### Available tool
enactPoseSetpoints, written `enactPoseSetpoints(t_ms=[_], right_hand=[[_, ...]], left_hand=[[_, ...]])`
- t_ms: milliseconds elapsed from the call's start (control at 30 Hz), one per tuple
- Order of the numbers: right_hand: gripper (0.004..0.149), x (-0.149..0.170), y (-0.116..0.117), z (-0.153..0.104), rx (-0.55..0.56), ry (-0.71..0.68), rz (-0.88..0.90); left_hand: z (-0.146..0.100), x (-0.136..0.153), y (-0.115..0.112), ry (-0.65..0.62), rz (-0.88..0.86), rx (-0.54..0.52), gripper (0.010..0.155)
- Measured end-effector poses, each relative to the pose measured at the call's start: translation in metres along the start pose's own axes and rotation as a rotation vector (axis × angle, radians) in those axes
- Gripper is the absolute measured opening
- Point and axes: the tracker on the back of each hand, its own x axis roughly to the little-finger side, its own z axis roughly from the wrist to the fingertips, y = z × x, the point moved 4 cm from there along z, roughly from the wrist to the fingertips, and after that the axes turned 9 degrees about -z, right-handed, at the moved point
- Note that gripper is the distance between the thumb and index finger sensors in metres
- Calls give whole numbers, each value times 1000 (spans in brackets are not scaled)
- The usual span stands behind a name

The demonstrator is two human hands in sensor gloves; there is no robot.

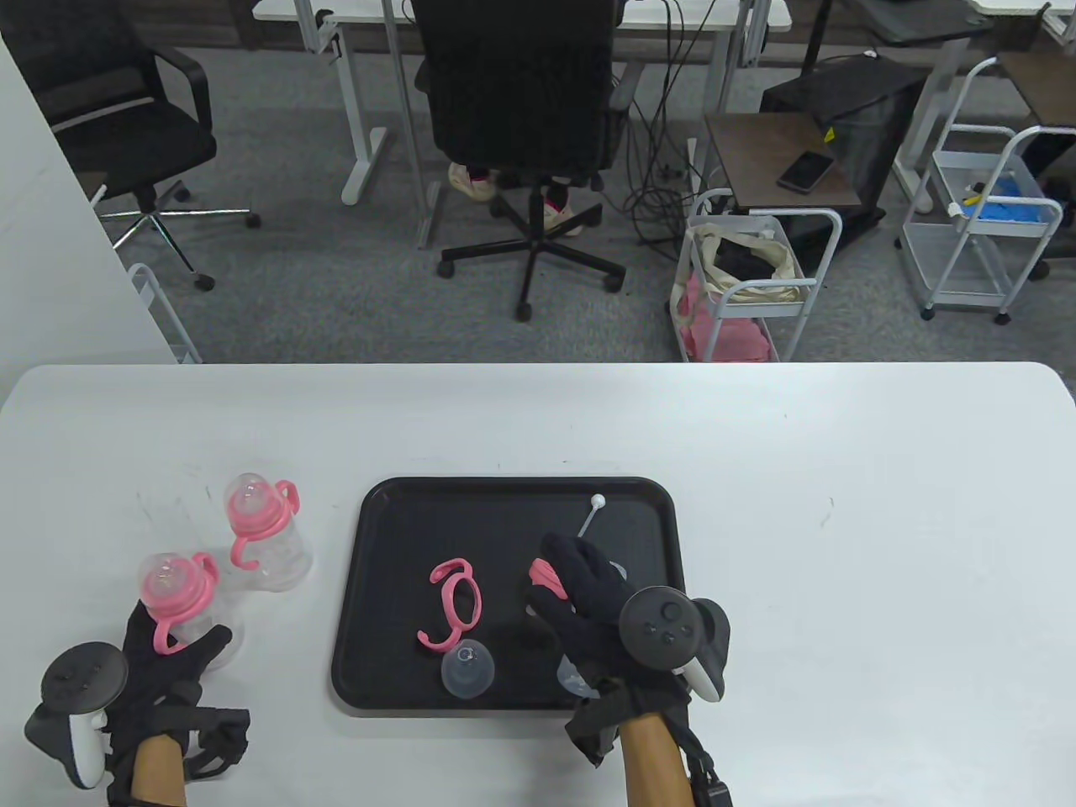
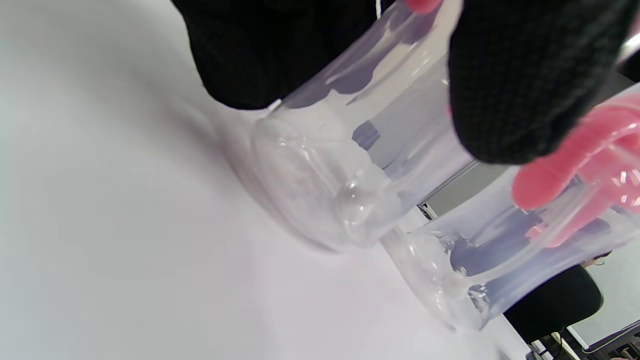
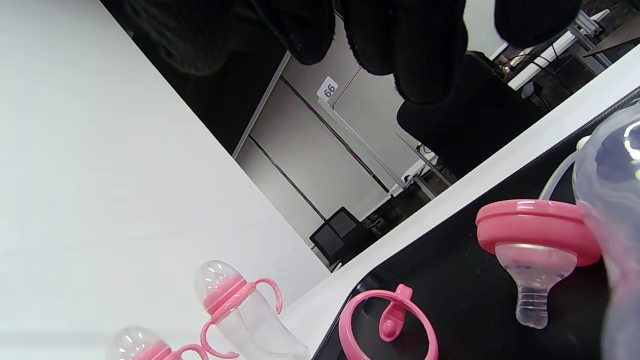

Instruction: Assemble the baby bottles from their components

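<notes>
Two assembled bottles with pink collars and handles stand on the table's left: a far one and a near one. My left hand grips the near bottle's clear body, with the fingers on both sides. The far bottle stands just beside it. My right hand hovers open over the black tray, its fingertips above a pink collar with nipple, not touching it. A clear bottle body lies mostly hidden under that hand.
On the tray also lie a pink handle ring, a clear dome cap and a straw with a white ball end. The handle ring also shows in the right wrist view. Office chairs and carts stand beyond the table's far edge.
</notes>
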Motion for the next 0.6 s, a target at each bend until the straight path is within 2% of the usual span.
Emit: enactPoseSetpoints(t_ms=[200,367,600], right_hand=[[67,0,0,0,3,-1,0],[67,0,1,0,-3,3,-3],[67,2,0,-1,8,15,-15]], left_hand=[[-5,-3,5,5,61,36,105],[-14,-17,17,-31,123,91,117],[-29,-63,43,-152,235,9,120]])
